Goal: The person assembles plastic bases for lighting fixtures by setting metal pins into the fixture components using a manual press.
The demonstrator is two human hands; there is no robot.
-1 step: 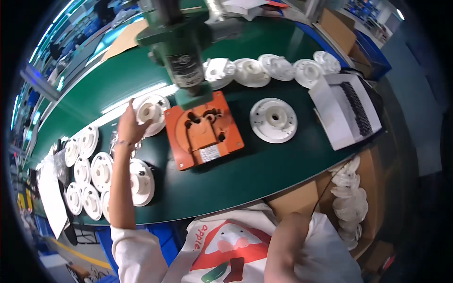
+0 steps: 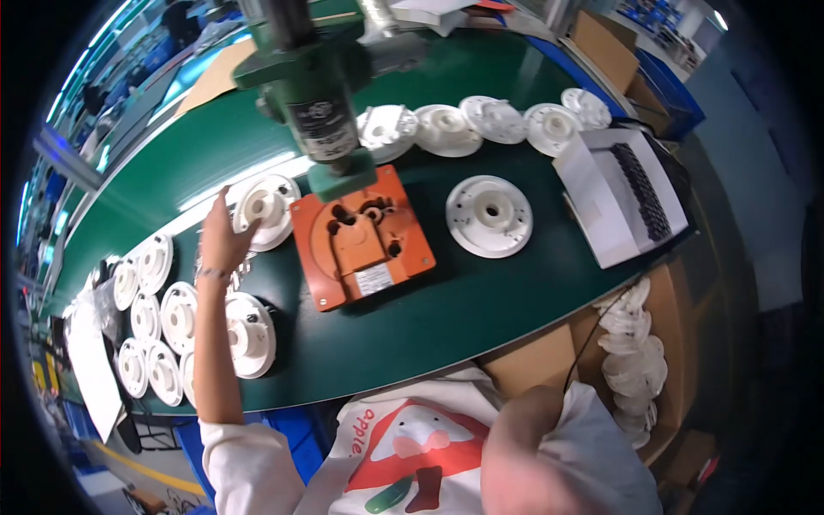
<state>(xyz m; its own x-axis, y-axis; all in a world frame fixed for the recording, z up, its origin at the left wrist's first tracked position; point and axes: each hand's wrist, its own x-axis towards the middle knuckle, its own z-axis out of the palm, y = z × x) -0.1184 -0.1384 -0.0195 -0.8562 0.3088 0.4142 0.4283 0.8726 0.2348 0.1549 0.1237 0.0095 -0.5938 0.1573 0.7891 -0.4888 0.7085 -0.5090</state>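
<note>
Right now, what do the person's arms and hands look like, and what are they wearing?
The left arm has a loose white sleeve ending above a bare forearm. A thin band circles the wrist, and the left hand has no glove. The right sleeve is pale too; the lower right arm is too blurred to show details.

The green table (image 2: 386,339) is glossy, with a white streak of reflected light (image 2: 245,184) across its left half. Beyond the table's far left side, blurred workstations (image 2: 167,56) recede beneath bright tube lights (image 2: 101,27); a metal post (image 2: 75,163) stands at the table's left. Right of the table are dark grey floor (image 2: 712,215) and a plain grey-blue panel (image 2: 764,163), wall or cabinet unclear. A yellow line (image 2: 154,471) marks the floor left of the table's near edge.
</note>
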